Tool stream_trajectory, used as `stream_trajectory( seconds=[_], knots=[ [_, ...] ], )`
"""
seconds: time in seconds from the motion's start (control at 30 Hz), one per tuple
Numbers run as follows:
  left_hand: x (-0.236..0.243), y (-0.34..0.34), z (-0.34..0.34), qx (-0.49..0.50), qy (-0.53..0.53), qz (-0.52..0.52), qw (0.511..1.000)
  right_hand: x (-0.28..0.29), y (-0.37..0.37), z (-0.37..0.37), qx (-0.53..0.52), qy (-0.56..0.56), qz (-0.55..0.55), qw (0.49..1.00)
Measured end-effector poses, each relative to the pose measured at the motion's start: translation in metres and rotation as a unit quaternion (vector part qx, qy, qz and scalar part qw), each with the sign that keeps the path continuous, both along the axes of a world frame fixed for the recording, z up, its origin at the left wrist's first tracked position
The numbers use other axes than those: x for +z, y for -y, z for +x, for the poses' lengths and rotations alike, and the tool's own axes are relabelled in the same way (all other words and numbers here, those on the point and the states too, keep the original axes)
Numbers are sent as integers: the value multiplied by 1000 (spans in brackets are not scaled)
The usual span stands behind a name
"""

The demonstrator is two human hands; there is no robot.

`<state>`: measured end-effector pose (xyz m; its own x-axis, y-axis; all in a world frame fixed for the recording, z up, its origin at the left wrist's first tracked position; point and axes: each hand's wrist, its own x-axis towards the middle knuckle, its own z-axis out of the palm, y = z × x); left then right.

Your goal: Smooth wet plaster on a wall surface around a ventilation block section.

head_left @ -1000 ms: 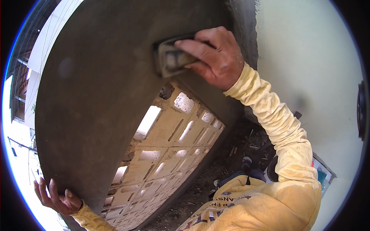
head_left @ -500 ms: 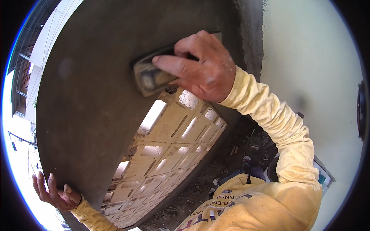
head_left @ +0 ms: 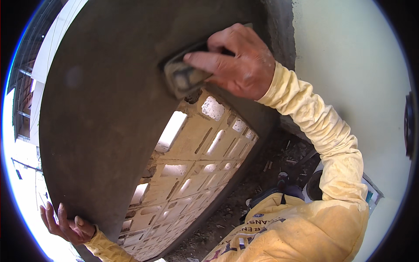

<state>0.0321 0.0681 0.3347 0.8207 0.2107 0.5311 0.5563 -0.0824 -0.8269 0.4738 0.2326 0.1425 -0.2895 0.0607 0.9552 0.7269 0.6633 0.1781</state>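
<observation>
My right hand is closed round a plastering float, partly hidden by my fingers and slightly blurred. The float lies against a dark grey plastered surface, just above a pale block wall with openings. At the lower left, my left hand is open, its fingers apart and pointing up. It sits by the outer edge of the plastered surface; whether it touches that edge I cannot tell. Nothing shows in it.
To the right rises a smooth pale wall, with a rough dark plaster strip where it meets the grey surface. Below lies dirt ground with rubble. A dark round bucket stands near my body. Beyond the left edge are bright sky and a building.
My right hand and the float have slid a little up and to the right along the plaster. My left hand stays open, only slightly shifted in the picture.
</observation>
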Motion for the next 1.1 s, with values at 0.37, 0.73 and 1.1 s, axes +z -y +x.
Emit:
stream_trajectory(
  seconds=[0.37, 0.73, 1.1],
  knots=[
    [2, -2, 6, -14, 6, -18, 1000, -49, 64, -50, -16, -452, -200, 869],
    [-3, -6, 11, -52, 21, -24, 998, -29, 76, -123, 40, -372, -173, 911],
    [-2, -4, 10, -59, 10, -15, 998, -17, 64, -123, 57, -384, -168, 906]
  ],
)
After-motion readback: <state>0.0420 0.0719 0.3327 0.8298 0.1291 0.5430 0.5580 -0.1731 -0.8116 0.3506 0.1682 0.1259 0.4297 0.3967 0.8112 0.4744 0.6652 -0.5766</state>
